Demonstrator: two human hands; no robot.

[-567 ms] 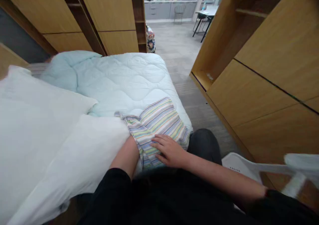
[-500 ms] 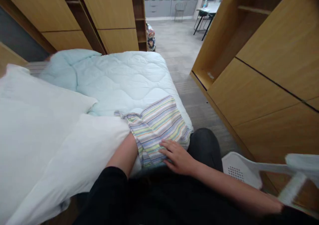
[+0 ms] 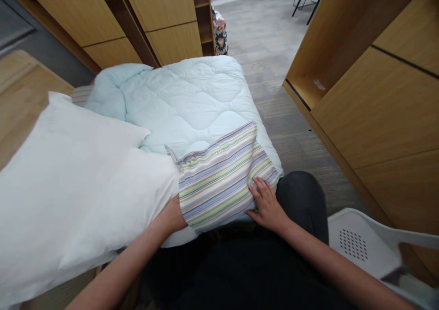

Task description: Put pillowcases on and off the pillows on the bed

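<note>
Pressing flat, my right hand [image 3: 267, 205] lies open, fingers spread, on the near right corner of the striped cloth [image 3: 219, 179]; this grip pins it without closing on it. My left hand [image 3: 171, 216] is tucked under the cloth's left edge beside the white pillow [image 3: 78, 186]; its grip is hidden, so I cannot tell. Cloth lies spread on the quilt [image 3: 185, 99], at the bed's near edge. White basket [image 3: 360, 243] stands on my right.

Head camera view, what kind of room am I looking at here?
Most likely a bedroom or dorm-style room: a bed with a pale blue quilt, white pillows and a striped cloth, and wooden wardrobes on both sides.
</note>
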